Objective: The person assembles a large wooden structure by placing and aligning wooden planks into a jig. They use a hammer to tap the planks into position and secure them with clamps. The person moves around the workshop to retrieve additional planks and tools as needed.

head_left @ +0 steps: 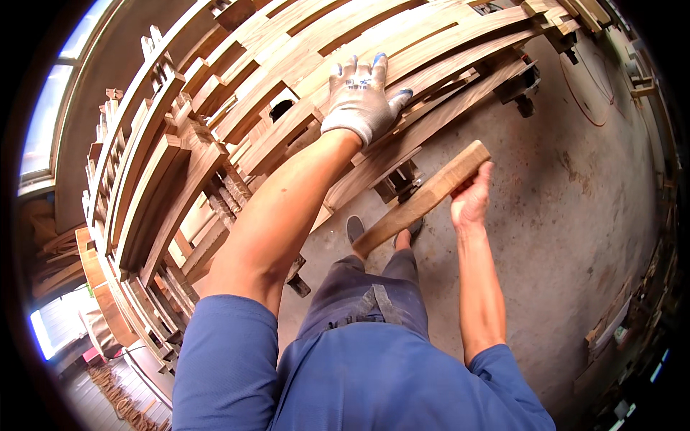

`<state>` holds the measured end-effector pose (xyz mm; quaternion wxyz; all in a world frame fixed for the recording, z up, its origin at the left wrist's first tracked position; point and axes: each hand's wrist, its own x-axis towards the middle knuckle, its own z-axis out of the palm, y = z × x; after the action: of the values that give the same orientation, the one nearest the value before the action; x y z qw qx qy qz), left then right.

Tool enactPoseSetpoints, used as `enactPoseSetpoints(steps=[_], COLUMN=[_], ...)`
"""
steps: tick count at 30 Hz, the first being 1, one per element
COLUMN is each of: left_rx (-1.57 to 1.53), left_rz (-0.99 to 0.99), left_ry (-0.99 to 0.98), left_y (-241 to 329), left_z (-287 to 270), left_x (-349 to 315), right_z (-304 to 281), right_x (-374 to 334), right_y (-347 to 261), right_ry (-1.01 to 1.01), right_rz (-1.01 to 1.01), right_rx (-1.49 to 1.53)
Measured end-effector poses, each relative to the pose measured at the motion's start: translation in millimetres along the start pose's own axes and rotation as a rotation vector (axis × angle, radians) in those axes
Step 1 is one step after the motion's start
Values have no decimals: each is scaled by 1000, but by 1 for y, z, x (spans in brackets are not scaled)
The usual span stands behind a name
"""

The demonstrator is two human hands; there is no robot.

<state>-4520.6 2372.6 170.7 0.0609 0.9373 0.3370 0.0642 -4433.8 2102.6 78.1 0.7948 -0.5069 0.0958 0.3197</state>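
My left hand [361, 97], in a pale work glove with blue fingertips, lies with its fingers spread on top of a stack of light brown wooden boards [445, 54]. My right hand [472, 200] is bare and wrapped around the edge of a separate wooden board [424, 200] near its upper end. This board slants down to the left in front of my legs, apart from the stack. Its lower end is close to my knee; I cannot tell whether it touches.
More wooden pieces [169, 154] stand piled at the left, beside threaded metal rods [233, 185]. Dark metal fittings [526, 106] stick out from under the stack. A thin red cord [578, 115] lies on the concrete floor [546, 237]. Timber lines the right wall.
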Motion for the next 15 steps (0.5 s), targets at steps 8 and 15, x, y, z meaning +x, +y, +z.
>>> enactPoseSetpoints(steps=[8, 15], left_rx=[-10, -2], left_rz=[9, 1], left_ry=[22, -28], left_y=[-1, 0], left_z=[3, -2], left_x=[-2, -3], right_z=[25, -44], right_x=[-171, -40], right_y=[50, 133], right_ry=[-775, -143], right_rz=[343, 614], right_rx=[-149, 327])
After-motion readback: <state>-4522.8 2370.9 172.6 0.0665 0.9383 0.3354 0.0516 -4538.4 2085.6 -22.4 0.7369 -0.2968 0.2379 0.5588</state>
